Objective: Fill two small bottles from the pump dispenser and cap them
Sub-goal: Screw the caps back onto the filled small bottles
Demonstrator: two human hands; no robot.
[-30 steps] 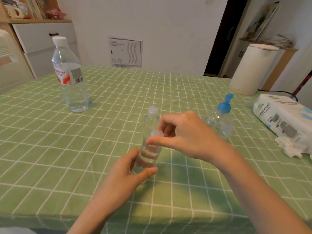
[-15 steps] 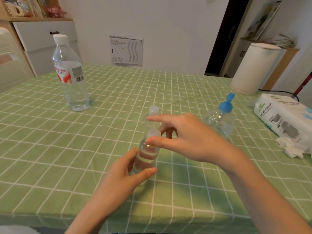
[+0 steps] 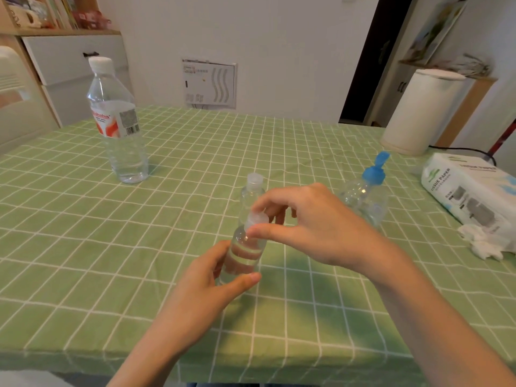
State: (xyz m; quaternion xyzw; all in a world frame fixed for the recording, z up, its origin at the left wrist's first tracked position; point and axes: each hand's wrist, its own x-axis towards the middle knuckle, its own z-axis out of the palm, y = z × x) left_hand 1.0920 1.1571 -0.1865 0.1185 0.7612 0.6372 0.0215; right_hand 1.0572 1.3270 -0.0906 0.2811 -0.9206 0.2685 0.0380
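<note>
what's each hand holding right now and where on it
The left hand grips the near small bottle around its lower body. The right hand pinches that bottle's cap between thumb and fingers.

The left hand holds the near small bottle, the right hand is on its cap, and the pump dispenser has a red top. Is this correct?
Not quite: the head view shows the pump dispenser has a blue top, not red. The rest stands: the left hand holds the near small bottle, and the right hand is on its cap.
</note>
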